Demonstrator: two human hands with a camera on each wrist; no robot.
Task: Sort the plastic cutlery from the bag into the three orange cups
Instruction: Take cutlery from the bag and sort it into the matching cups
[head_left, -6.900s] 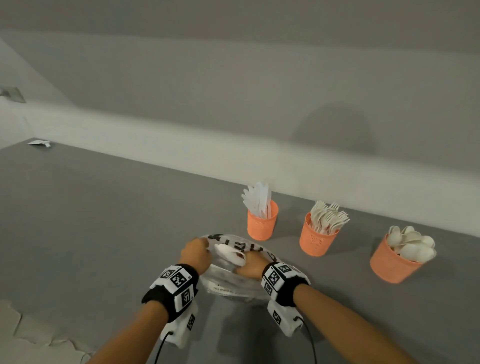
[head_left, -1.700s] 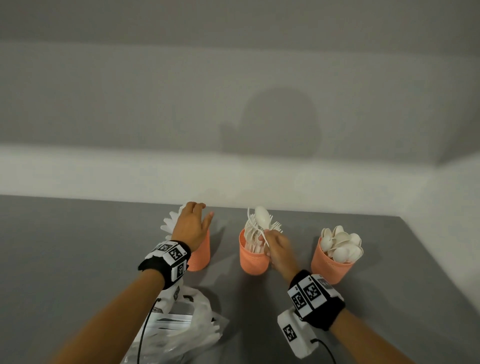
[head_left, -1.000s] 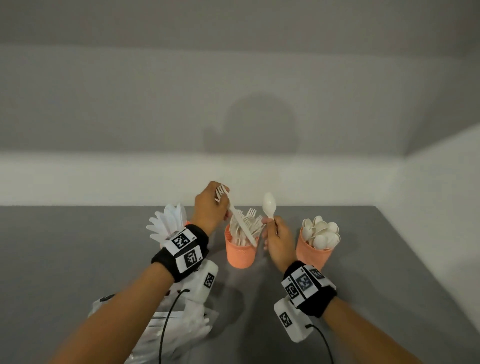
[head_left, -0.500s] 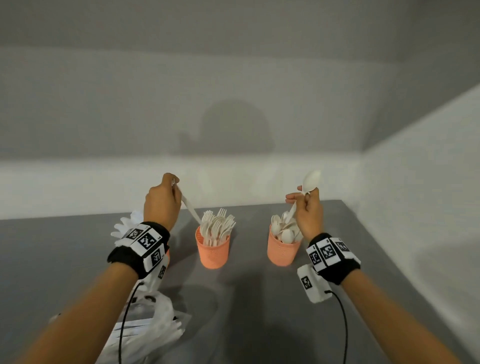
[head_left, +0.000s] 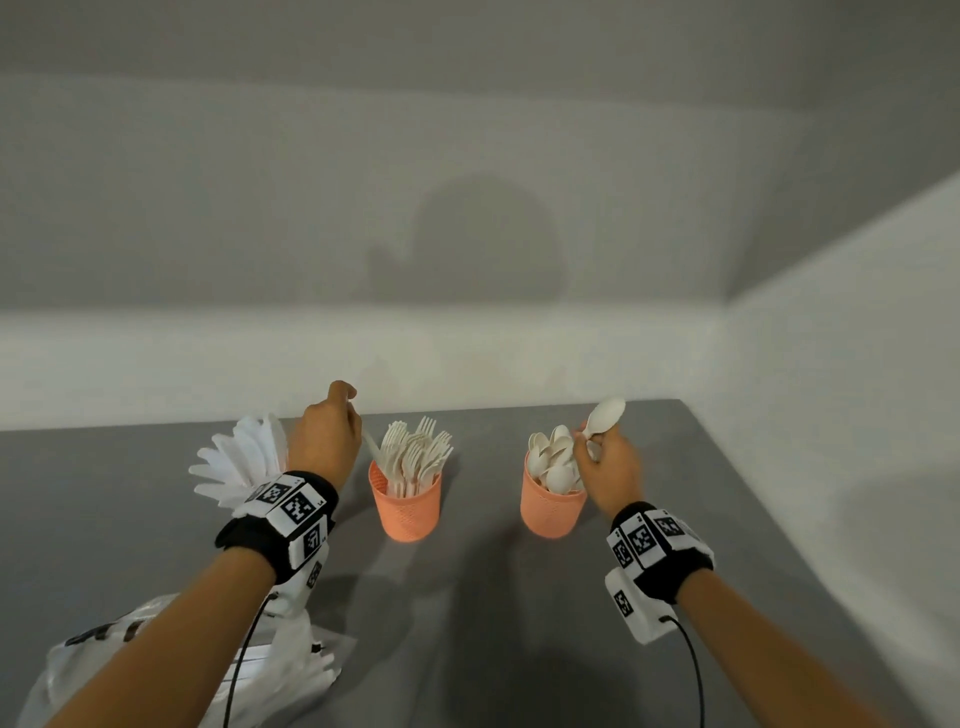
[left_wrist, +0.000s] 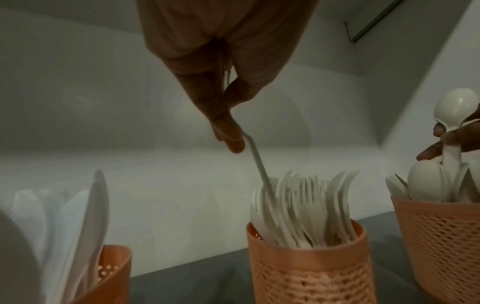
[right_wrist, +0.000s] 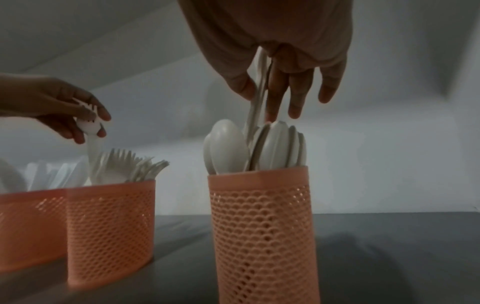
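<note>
Both hands have sunk toward the cups since half a second ago — the left hand (head_left: 326, 437) pinches a fork (left_wrist: 260, 170) with its handle among the forks in the middle cup (head_left: 406, 505). Right hand (head_left: 612, 470) grips a spoon (head_left: 605, 417), handle entering the spoon cup (head_left: 551, 512). Bag (head_left: 171, 670) lies near-left.
</note>
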